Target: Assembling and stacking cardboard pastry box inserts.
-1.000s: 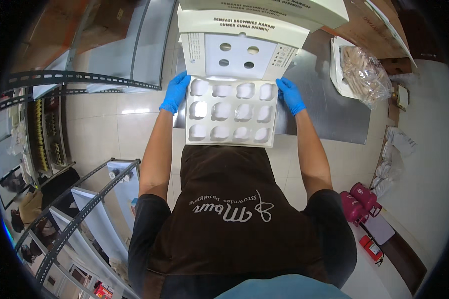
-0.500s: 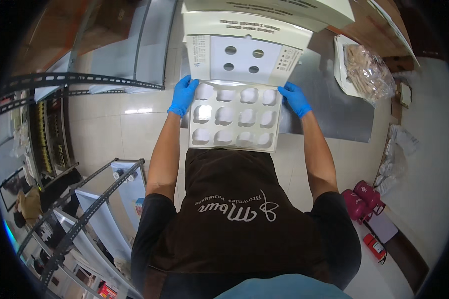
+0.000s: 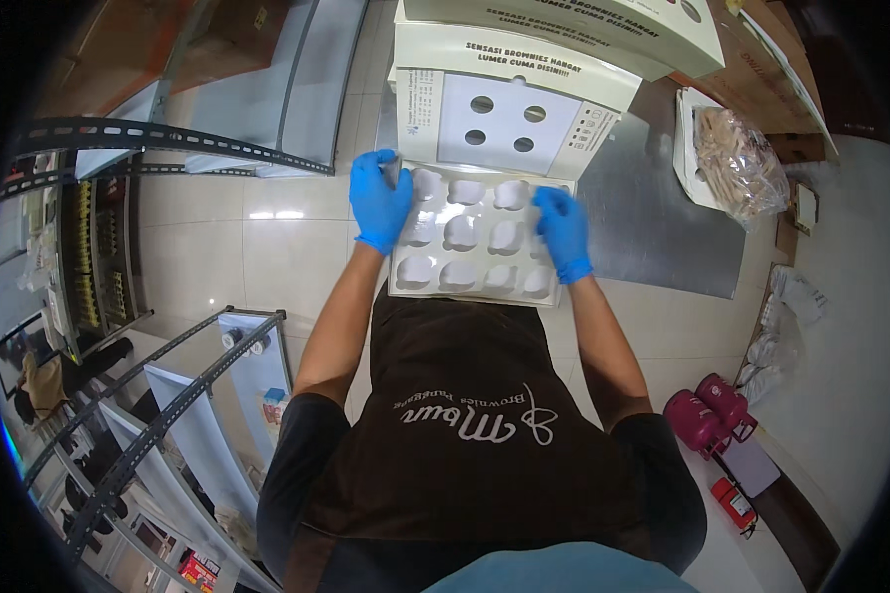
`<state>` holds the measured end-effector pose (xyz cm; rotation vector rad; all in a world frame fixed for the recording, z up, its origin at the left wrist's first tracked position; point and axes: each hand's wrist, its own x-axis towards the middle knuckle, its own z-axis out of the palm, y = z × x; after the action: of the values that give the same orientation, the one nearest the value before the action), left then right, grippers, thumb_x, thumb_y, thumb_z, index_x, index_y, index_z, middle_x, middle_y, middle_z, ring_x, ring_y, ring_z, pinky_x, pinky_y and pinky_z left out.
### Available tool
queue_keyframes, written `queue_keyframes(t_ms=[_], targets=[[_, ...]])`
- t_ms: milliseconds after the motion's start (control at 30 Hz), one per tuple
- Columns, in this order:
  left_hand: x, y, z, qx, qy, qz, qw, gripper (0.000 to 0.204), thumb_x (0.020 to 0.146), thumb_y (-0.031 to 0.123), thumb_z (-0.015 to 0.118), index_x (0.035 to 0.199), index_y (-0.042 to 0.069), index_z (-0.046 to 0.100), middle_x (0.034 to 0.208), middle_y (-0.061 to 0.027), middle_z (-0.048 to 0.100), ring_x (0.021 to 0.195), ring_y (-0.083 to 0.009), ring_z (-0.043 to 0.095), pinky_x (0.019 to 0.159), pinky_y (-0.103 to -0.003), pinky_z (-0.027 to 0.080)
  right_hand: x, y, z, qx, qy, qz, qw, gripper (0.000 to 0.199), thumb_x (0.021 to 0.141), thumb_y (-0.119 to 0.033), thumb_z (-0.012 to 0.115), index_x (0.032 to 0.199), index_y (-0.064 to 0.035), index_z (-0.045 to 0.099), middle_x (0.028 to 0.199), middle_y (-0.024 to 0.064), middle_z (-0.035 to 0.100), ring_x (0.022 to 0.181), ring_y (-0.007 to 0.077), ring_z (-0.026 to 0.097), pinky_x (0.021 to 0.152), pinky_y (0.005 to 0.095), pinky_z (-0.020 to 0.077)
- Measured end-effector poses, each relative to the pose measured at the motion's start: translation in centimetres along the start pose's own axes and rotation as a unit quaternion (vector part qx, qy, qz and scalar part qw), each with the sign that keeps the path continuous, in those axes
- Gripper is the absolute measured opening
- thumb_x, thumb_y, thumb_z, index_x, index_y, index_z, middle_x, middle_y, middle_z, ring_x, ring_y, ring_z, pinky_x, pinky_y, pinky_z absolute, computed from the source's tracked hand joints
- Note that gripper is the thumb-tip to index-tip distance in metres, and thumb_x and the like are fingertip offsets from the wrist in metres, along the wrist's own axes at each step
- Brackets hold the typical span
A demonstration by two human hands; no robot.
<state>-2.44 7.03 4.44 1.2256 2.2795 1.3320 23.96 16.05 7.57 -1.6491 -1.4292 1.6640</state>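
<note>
Here, the gloved left hand (image 3: 380, 203) curls its fingers over the left edge of a white moulded tray (image 3: 473, 240) with empty cups, held at the desk's (image 3: 653, 227) near edge. The right hand (image 3: 565, 232) pinches the tray's right side. A bagged packet (image 3: 737, 163) lies toward the desk's right edge.

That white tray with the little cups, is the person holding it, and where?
Yes. The left hand grips the white moulded tray at its far left corner, and the right hand holds its right edge.
</note>
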Motion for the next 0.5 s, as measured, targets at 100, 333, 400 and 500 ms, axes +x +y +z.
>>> queue_keyframes(t_ms=[100, 333, 400, 500], targets=[[0.2, 2.7, -0.2, 0.135, -0.066, 0.145, 0.978, 0.045, 0.065, 0.012, 0.074, 0.104, 0.004, 0.054, 0.106, -0.0141, 0.054, 0.096, -0.0314, 0.053, 0.085, -0.04, 0.044, -1.0, -2.3, 3.8, 0.11, -0.105, 0.094, 0.984, 0.029, 0.088, -0.025, 0.059, 0.107, -0.0029, 0.057, 0.085, 0.0028, 0.06, 0.061, 0.0098, 0.054, 0.052, 0.0226, 0.0431], [0.1, 0.7, 3.4, 0.028, 0.003, 0.013, 1.0, 0.073, 0.062, 0.006, 0.076, 0.124, 0.005, 0.036, 0.108, -0.0166, 0.055, 0.103, -0.0336, 0.054, 0.088, -0.039, 0.045, 5.4, -0.6, 6.5, 0.321, -0.146, 0.265, 0.898, 0.015, 0.088, -0.022, 0.059, 0.085, -0.01, 0.05, 0.061, 0.0002, 0.045, 0.045, 0.0059, 0.038, 0.037, 0.0179, 0.0309], [0.3, 1.2, 3.5, -0.034, -0.071, -0.154, 0.985, 0.082, 0.064, 0.005, 0.074, 0.131, 0.005, 0.026, 0.109, -0.0183, 0.058, 0.099, -0.0343, 0.059, 0.085, -0.039, 0.048, 5.5, -1.7, 6.8, 0.307, -0.117, 0.299, 0.896, 0.015, 0.088, -0.02, 0.058, 0.083, -0.0112, 0.048, 0.059, 0.0001, 0.042, 0.045, 0.0048, 0.035, 0.035, 0.0162, 0.0276], [0.9, 1.5, 3.4, 0.019, -0.067, -0.158, 0.985, 0.082, 0.065, 0.005, 0.072, 0.133, 0.006, 0.026, 0.107, -0.0197, 0.062, 0.093, -0.0353, 0.063, 0.08, -0.04, 0.05, 6.0, -2.4, 7.0, 0.333, -0.118, 0.359, 0.864, 0.01, 0.089, -0.018, 0.055, 0.088, -0.0101, 0.049, 0.068, 0.004, 0.055, 0.045, 0.0044, 0.031, 0.032, 0.0149, 0.0238]])
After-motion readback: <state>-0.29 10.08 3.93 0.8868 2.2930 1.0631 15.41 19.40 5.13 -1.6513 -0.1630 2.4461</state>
